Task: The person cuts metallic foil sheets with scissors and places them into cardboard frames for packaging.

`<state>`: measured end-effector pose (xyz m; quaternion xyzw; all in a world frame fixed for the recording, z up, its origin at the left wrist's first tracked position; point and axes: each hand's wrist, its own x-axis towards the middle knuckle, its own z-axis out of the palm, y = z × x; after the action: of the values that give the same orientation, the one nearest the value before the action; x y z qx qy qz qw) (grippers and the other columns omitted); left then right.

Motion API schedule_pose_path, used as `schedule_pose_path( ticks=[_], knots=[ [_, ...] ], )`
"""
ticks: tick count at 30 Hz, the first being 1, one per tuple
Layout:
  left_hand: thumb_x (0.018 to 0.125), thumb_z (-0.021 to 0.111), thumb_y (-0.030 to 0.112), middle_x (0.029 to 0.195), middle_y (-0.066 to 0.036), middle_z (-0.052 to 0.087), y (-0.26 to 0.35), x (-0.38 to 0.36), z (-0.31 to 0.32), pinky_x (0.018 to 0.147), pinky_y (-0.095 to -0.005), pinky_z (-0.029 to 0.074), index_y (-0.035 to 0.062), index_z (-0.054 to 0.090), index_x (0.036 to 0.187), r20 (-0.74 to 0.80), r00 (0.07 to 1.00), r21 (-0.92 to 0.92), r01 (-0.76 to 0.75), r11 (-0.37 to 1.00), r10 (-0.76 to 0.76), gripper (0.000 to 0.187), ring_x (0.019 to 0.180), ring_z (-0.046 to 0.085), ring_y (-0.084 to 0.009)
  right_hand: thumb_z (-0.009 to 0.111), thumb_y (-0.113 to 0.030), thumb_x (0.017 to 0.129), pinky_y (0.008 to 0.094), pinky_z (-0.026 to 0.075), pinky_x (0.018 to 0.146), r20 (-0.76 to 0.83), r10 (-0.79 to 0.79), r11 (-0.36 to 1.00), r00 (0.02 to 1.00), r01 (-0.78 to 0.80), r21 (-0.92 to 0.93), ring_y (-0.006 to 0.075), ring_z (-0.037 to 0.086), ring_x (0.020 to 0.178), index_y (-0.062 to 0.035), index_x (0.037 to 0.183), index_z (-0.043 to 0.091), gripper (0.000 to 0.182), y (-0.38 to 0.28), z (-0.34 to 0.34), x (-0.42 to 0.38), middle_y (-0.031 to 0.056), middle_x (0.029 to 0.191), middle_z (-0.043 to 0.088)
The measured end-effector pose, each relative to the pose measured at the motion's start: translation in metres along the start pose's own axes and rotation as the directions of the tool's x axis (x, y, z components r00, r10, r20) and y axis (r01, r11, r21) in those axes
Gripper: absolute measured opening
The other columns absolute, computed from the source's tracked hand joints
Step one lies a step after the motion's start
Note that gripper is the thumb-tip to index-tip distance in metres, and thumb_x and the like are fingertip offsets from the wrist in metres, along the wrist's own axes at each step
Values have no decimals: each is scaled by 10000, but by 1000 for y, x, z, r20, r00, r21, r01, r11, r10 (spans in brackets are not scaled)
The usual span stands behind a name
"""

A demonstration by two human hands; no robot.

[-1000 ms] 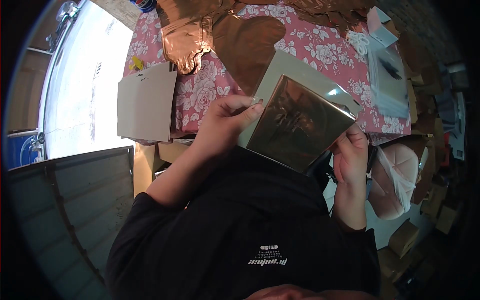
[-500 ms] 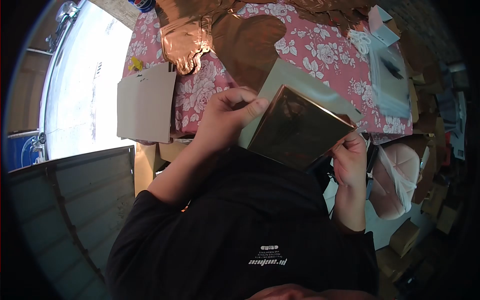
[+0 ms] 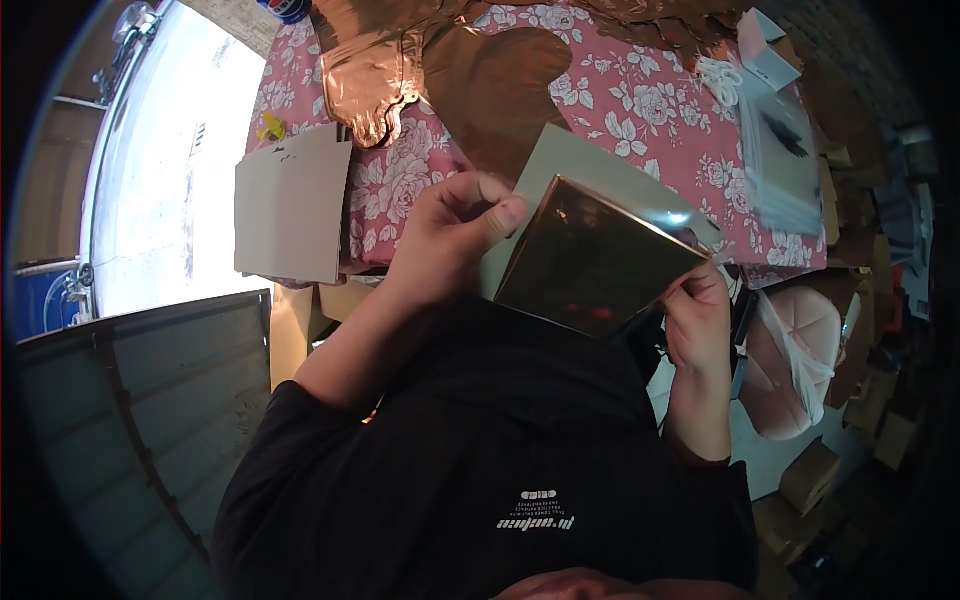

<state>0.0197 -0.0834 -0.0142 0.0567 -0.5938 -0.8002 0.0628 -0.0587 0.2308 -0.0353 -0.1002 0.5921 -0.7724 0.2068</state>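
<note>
My left hand (image 3: 465,235) pinches the left edge of a pale flat card (image 3: 575,155), thumb on top. Over that card lies a shiny gold folded foil square (image 3: 600,265), dark in the middle with bright edges. At the lower right, my right hand (image 3: 700,315) is closed on the corner of the foil square; whether the fingers also grip the card is hidden. Both pieces are held tilted in front of my chest, above the near table edge. Beyond them a copper-coloured foil shape (image 3: 500,85) spreads over the floral tablecloth (image 3: 650,100).
A stack of pale cards (image 3: 292,210) stands at the table's left, with a yellow scrap (image 3: 270,127) behind it. Clear plastic bags (image 3: 775,170), white cord (image 3: 720,80) and a white box (image 3: 768,52) lie at the right. A padded pink seat (image 3: 792,360) is beside the table.
The card and foil square have tilted and shifted slightly left and down at the top. A bright glare now shows on the card's upper right. Both hands keep their grip.
</note>
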Motion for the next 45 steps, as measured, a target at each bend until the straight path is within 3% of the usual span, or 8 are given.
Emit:
schedule_pose_path(
  ticks=[7, 9, 17, 27, 30, 37, 39, 45],
  knots=[
    [1075, 705, 147, 996, 6, 734, 14, 1, 20, 877, -269, 518, -7, 751, 1126, -152, 983, -76, 89, 993, -100, 169, 948, 649, -78, 691, -98, 1075, 285, 571, 869, 131, -39, 994, 991, 26, 102, 126, 725, 976, 0, 1175, 741, 148, -1, -1, 1, 69, 1138, 786],
    [1076, 702, 138, 979, 9, 732, 14, -1, 23, 871, -269, 520, -9, 757, 1099, -182, 982, -95, 39, 995, -56, 159, 945, 650, -76, 700, -42, 1050, 272, 546, 821, 3, -24, 998, 1000, 24, 59, 104, 684, 904, -5, 1087, 735, 63, -5, 14, -1, 36, 1031, 757],
    [1044, 733, 102, 1152, 4, 725, -9, -9, -16, 970, -271, 495, -2, 700, 1245, 68, 991, 64, 110, 992, -114, 230, 1064, 644, -80, 700, 18, 1029, 260, 518, 759, -118, -27, 1000, 993, 28, 3, 72, 639, 827, -14, 1024, 747, 57, -5, 21, -2, 0, 928, 731],
    [1042, 728, 97, 1073, 17, 693, 4, -8, 9, 935, -267, 494, 22, 672, 1246, -46, 985, 61, 167, 984, -165, 224, 1024, 616, -65, 626, 22, 1041, 292, 568, 866, 54, 145, 907, 988, -155, 393, 157, 689, 1047, 13, 1444, 575, 406, -20, 15, 4, 76, 1202, 723],
    [1045, 717, 88, 1069, 17, 693, 5, -8, 14, 924, -268, 498, 29, 668, 1245, -104, 983, 25, 153, 988, -150, 214, 1008, 618, -67, 687, 25, 1006, 333, 596, 836, 34, 55, 989, 998, -59, 137, 179, 722, 998, -8, 1422, 575, 433, -11, 25, 5, 92, 1167, 733],
    [1026, 741, 76, 1179, -15, 699, -6, -10, 11, 962, -286, 520, 24, 639, 1295, -2, 982, 148, 186, 971, -188, 292, 1052, 653, -92, 758, 62, 954, 297, 600, 872, 38, 62, 991, 997, -66, 116, 145, 740, 996, 9, 1445, 557, 534, -6, 28, 6, 84, 1105, 772],
    [1006, 767, 53, 1214, -25, 697, -9, -11, 11, 1034, -312, 534, 19, 611, 1350, -42, 987, -65, 154, 986, -157, 380, 1122, 676, -116, 764, 57, 951, 302, 598, 887, 47, 31, 995, 998, -35, 96, 152, 741, 1003, 11, 1456, 546, 552, -6, 30, 8, 89, 1110, 770],
    [979, 788, 13, 1216, -39, 699, 6, -13, 18, 1054, -328, 558, 12, 567, 1420, -81, 984, -50, 157, 986, -161, 493, 1177, 683, -141, 799, 60, 914, 321, 588, 918, 157, 98, 985, 983, -118, 125, 181, 740, 1001, 7, 1458, 530, 610, -5, 26, 6, 112, 1124, 764]
  ],
)
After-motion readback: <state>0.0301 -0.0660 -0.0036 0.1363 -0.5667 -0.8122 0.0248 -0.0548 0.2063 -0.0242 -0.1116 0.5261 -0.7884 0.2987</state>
